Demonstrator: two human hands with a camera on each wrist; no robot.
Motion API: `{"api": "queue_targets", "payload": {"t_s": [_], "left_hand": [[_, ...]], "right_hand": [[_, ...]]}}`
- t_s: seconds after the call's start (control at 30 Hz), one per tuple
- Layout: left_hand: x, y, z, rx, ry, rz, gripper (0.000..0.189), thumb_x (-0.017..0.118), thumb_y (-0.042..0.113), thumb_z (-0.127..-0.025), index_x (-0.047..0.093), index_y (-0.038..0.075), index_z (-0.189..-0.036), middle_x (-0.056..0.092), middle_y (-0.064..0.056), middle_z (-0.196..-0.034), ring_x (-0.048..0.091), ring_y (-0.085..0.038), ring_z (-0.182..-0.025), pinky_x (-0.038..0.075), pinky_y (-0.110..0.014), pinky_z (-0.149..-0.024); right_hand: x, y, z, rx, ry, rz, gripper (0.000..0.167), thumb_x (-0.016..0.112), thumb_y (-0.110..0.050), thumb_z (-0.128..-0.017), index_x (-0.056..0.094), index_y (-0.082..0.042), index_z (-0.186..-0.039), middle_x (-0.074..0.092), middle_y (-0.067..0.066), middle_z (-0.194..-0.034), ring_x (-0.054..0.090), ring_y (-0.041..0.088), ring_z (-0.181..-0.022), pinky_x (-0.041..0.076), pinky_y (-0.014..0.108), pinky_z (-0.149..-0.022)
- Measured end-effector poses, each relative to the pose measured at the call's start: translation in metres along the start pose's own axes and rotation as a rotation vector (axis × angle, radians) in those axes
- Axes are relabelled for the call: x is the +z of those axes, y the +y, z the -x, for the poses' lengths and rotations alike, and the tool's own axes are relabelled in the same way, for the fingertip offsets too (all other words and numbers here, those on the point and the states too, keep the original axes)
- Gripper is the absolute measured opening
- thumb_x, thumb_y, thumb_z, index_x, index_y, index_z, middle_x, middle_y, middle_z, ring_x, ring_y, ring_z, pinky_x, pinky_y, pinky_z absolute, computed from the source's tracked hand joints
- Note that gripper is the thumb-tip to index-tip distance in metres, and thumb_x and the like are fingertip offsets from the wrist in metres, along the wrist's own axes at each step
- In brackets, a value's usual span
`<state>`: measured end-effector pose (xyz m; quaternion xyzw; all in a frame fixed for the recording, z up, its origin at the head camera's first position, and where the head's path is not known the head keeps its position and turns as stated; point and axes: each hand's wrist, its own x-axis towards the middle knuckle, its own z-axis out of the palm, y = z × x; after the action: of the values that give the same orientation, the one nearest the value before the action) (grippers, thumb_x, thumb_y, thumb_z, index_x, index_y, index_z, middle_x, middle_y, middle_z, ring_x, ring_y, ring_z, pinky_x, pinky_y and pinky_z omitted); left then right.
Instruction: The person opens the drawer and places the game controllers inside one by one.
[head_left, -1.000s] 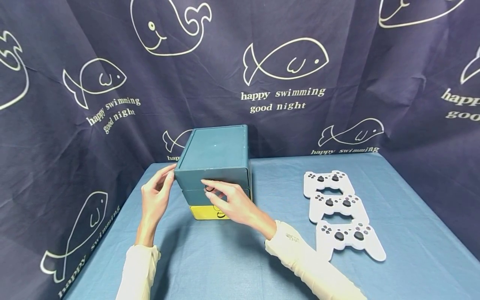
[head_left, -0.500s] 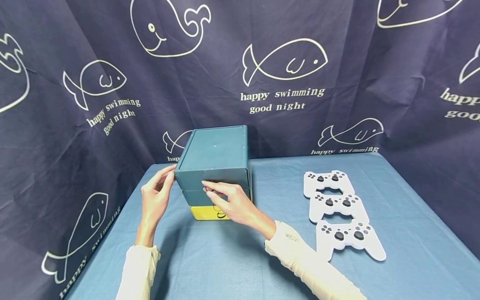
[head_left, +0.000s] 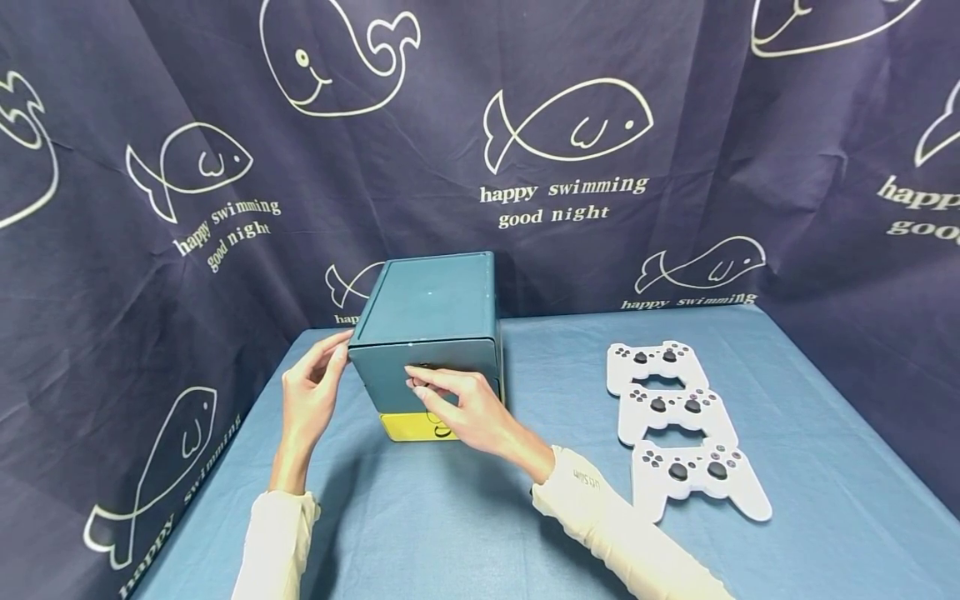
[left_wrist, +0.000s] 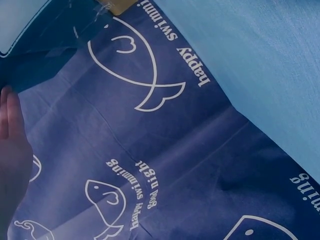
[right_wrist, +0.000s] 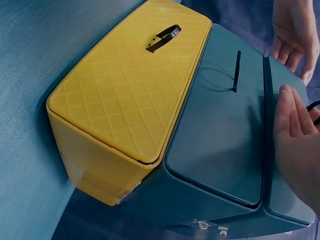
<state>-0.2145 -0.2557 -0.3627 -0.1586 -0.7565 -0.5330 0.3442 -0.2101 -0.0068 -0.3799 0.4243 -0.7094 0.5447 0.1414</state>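
A drawer cabinet (head_left: 431, 296) stands towards the back of the table, with teal upper drawers and a yellow bottom drawer (right_wrist: 125, 75). My right hand (head_left: 468, 408) is at the front of the top drawer (head_left: 382, 362), pinching its black loop handle (right_wrist: 313, 106), partly hidden by the fingers. A thin dark gap shows under the cabinet's top edge, above that drawer front. My left hand (head_left: 311, 387) rests its fairly straight fingers against the cabinet's left side near the front corner. In the left wrist view those fingers (left_wrist: 14, 112) touch the teal wall.
Three white game-controller shapes (head_left: 678, 417) lie in an overlapping column at the right of the blue-covered table (head_left: 555, 358). A dark blue curtain (head_left: 570, 250) with fish drawings hangs close behind the cabinet and along both sides.
The top drawer front has come slightly out towards me, with a gap opening at the top edge. My right hand moved slightly with it; the left hand stayed in place.
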Motion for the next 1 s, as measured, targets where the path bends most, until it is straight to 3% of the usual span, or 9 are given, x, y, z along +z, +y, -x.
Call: {"api": "queue_targets", "payload": {"t_s": [0.23, 0.47, 0.7, 0.87, 1.0], "left_hand": [[-0.001, 0.000, 0.000, -0.010, -0.015, 0.026, 0.025, 0.065, 0.003, -0.102, 0.074, 0.002, -0.125, 0.076, 0.003, -0.103, 0.071, -0.005, -0.088, 0.053, -0.017, -0.081], [-0.002, -0.002, 0.000, -0.012, -0.024, 0.008, 0.026, 0.065, 0.004, -0.103, 0.074, 0.004, -0.127, 0.076, 0.000, -0.106, 0.070, -0.005, -0.086, 0.051, -0.017, -0.075], [-0.003, -0.002, 0.000, -0.014, -0.009, -0.015, 0.027, 0.066, 0.002, -0.101, 0.074, 0.004, -0.126, 0.076, -0.003, -0.105, 0.065, -0.005, -0.080, 0.045, -0.018, -0.065], [-0.003, -0.002, 0.000, -0.016, -0.012, -0.023, 0.027, 0.066, 0.001, -0.101, 0.074, 0.003, -0.127, 0.076, 0.000, -0.106, 0.067, -0.004, -0.083, 0.046, -0.017, -0.067], [-0.003, -0.002, 0.000, -0.022, -0.017, -0.021, 0.027, 0.066, 0.001, -0.101, 0.073, 0.003, -0.127, 0.076, -0.004, -0.108, 0.068, -0.004, -0.086, 0.048, -0.016, -0.071]], "right_hand": [[0.000, -0.004, 0.003, 0.008, -0.011, -0.026, 0.034, 0.063, -0.004, -0.102, 0.066, 0.003, -0.135, 0.074, 0.012, -0.120, 0.073, 0.026, -0.098, 0.058, 0.030, -0.079], [0.002, -0.008, 0.006, 0.002, -0.014, -0.025, 0.033, 0.064, -0.004, -0.102, 0.067, 0.003, -0.135, 0.073, 0.012, -0.121, 0.073, 0.026, -0.095, 0.060, 0.035, -0.070], [0.006, -0.012, 0.010, -0.021, 0.004, -0.005, 0.033, 0.065, -0.003, -0.101, 0.068, 0.003, -0.133, 0.074, 0.009, -0.119, 0.071, 0.014, -0.100, 0.056, 0.026, -0.085], [0.008, -0.015, 0.012, -0.044, 0.020, -0.025, 0.033, 0.066, -0.002, -0.101, 0.067, 0.004, -0.133, 0.074, 0.010, -0.119, 0.072, 0.016, -0.104, 0.056, 0.027, -0.088], [0.009, -0.016, 0.015, -0.024, 0.021, -0.029, 0.033, 0.066, -0.003, -0.101, 0.068, 0.003, -0.133, 0.075, 0.009, -0.119, 0.071, 0.014, -0.101, 0.056, 0.026, -0.087]]}}
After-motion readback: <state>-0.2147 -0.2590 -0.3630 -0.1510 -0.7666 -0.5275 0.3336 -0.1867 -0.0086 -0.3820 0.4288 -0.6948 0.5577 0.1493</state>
